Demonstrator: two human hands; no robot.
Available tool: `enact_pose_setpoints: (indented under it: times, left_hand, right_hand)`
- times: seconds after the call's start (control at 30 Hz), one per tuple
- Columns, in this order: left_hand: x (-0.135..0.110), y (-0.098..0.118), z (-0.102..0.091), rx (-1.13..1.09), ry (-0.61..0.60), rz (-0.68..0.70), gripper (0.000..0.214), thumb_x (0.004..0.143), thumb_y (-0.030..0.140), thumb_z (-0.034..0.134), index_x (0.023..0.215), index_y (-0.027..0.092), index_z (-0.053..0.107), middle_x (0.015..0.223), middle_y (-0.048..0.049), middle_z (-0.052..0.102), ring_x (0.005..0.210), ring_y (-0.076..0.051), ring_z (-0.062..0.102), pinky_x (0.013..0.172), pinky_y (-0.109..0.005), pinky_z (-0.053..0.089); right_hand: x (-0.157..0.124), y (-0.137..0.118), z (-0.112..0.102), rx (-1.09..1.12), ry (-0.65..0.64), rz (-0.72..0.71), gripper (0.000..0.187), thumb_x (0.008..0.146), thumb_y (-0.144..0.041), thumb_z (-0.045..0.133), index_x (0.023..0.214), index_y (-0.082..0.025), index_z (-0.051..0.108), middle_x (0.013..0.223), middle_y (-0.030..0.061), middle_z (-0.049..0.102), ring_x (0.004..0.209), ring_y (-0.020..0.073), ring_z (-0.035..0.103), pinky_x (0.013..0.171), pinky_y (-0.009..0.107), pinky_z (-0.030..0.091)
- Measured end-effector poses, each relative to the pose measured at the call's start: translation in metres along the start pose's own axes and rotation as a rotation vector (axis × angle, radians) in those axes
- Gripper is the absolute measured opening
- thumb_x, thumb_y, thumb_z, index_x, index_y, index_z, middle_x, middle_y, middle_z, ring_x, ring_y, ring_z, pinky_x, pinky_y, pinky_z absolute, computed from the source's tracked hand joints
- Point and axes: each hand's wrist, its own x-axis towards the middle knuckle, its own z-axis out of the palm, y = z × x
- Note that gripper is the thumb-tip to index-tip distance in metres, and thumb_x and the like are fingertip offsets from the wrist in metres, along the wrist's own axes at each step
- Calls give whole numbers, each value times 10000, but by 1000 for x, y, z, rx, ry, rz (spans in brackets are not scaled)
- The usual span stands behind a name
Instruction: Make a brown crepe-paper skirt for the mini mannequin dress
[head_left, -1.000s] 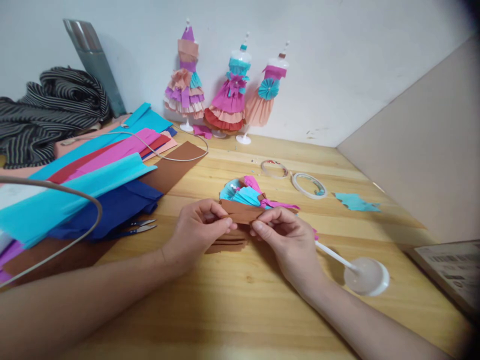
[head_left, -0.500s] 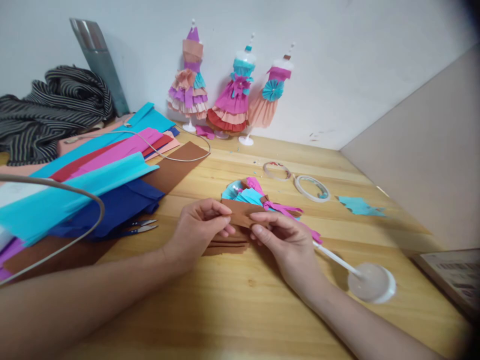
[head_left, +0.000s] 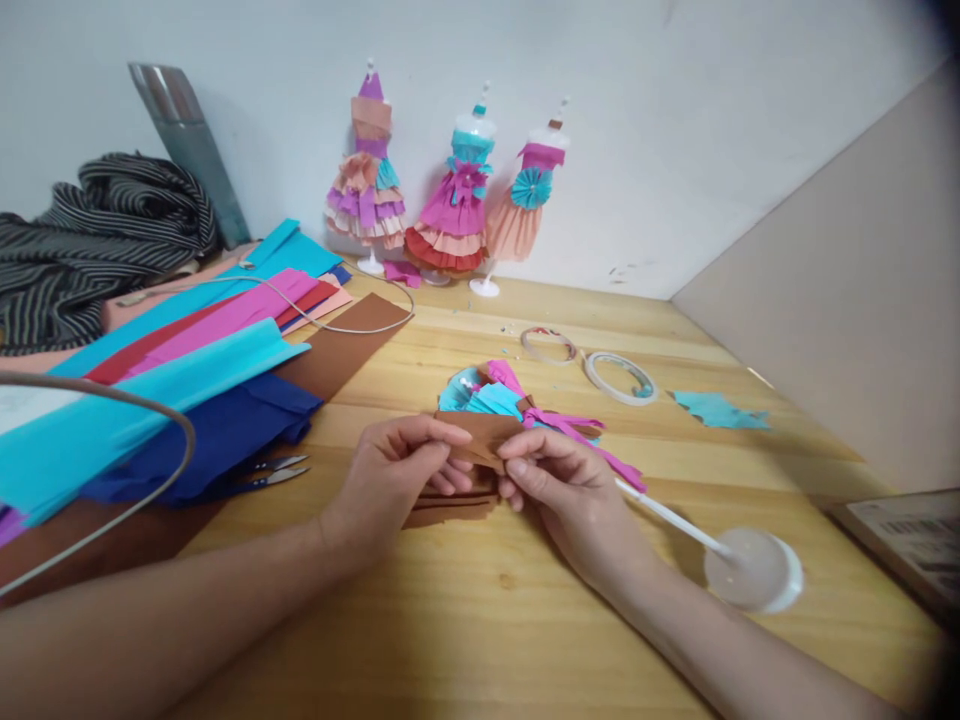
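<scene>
A strip of brown crepe paper is pinched between both hands above the table. My left hand grips its left part, thumb against fingers. On the right end, my right hand closes with thumb and forefinger. Below the hands lie more brown paper pieces, partly covered by them. Just behind, a small dress form dressed in blue, pink and brown paper lies on its side. Its white stand base points to the right, past my right hand.
Three paper-dressed mini mannequins stand along the wall. Tape rolls and a blue paper scrap lie to the right. Coloured paper sheets, thread snips, a cable, striped cloth and a bottle occupy the left.
The camera view has shifted slightly, so the background sits a little lower and further left. Both hands keep hold of the brown strip, with only slight finger movement.
</scene>
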Motion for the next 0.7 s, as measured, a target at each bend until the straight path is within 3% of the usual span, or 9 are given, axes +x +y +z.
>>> enact_pose_setpoints:
  times: [0.2,0.43,0.7]
  left_hand:
    - [-1,0,-2,-7,-15,-4,133,662,234,660,744,131,682,599,-41,710,576,-138,663,589,-221,531]
    - [0,0,-2,84,-43,36,217,736,344,664,711,129,670,633,-48,705,575,-124,640,583,-216,514]
    - [0,-1,4,85,26,24,98,649,219,700,671,148,636,540,-1,659,513,-107,602,546,-214,499]
  right_hand:
    - [2,-2,1,63,-5,34,177,696,-311,765,756,-183,659,543,-20,624,490,94,553,473,203,421]
    - [2,0,0,62,-5,19,157,700,-306,764,758,-195,671,545,-25,623,490,92,555,470,197,424]
    - [4,9,-7,-71,20,-97,189,710,-356,757,775,-188,698,516,-3,621,440,107,532,437,233,435]
